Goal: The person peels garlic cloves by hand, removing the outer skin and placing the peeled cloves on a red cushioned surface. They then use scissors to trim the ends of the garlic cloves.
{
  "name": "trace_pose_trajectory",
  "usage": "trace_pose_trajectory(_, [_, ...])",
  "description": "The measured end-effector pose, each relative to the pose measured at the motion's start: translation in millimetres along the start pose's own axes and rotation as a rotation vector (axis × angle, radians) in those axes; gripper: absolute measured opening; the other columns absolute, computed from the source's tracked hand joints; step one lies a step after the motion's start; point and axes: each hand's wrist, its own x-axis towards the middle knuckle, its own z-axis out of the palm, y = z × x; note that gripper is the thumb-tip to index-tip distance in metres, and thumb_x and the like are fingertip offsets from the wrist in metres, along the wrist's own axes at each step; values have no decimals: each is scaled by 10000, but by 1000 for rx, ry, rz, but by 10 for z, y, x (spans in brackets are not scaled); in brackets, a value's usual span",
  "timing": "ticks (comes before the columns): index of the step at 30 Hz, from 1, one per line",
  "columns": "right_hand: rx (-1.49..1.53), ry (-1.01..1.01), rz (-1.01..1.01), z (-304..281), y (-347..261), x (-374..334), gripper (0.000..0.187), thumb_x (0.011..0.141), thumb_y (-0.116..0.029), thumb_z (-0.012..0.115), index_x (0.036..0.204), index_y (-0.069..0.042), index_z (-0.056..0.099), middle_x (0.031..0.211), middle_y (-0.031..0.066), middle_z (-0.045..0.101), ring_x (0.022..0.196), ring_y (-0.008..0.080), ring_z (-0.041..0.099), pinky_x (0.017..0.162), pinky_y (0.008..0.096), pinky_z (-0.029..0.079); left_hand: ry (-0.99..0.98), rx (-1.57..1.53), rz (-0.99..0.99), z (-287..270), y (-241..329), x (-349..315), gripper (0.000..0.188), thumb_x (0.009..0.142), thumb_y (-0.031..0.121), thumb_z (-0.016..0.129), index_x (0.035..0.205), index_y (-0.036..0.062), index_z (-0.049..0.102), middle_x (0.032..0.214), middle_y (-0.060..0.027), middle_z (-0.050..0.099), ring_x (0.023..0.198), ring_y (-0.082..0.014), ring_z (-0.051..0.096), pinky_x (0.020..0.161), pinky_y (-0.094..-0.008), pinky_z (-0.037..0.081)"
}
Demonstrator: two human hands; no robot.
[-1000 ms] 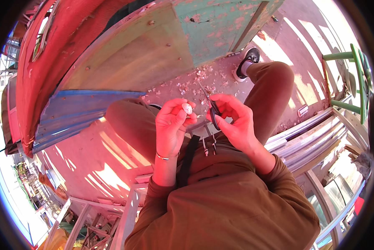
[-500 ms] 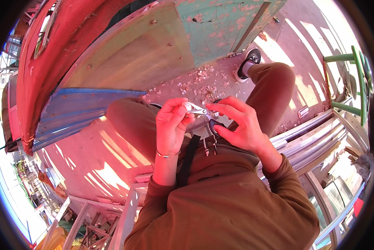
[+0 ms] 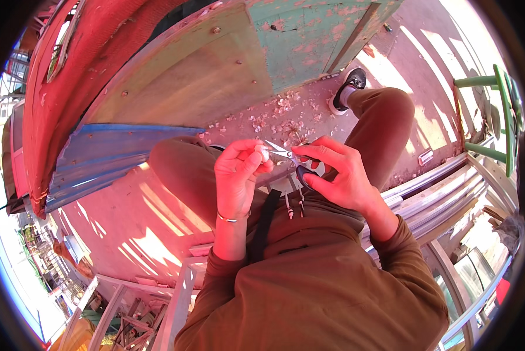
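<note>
My left hand (image 3: 238,172) is closed, pinching a small white rounded piece (image 3: 265,154) between thumb and fingertips; the fingers partly cover it. In my right hand (image 3: 339,175) is a pair of scissors (image 3: 284,153) with silvery blades and dark handle loops. My right thumb and fingers are at the loops. The blades point left, their tips close beside the white piece, and stand slightly apart. Both hands are held over my lap, between my spread knees.
Pale papery flakes (image 3: 286,126) litter the floor beyond my hands. Ahead stands a worn green and brown panel (image 3: 216,70), with a blue corrugated sheet (image 3: 110,155) at its left. A green chair (image 3: 499,117) and stacked pale strips (image 3: 432,193) are at the right.
The scissor blades have drawn closer together. My left hand has shifted slightly left and the white piece now sits at the tips rather than between the blades.
</note>
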Motion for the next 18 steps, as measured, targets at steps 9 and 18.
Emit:
trace_pose_trajectory(9, [-50, 42, -185, 38, 70, 2, 557, 750, 32, 799, 1290, -93, 749, 1065, 106, 718, 778, 192, 674, 608, 294, 527, 48, 85, 5, 25, 47, 10, 205, 1029, 11, 659, 1227, -44, 662, 1083, -114, 718, 907, -189, 728, 799, -314, 638])
trace_pose_trajectory(18, [-31, 27, -97, 21, 14, -15, 508, 780, -14, 816, 1278, -95, 750, 1021, 99, 711, 793, 223, 703, 678, 335, 567, 73, 146, 30, 67, 59, 15, 214, 1017, 3, 673, 1228, -33, 666, 1079, -126, 733, 896, -197, 738, 822, -326, 648])
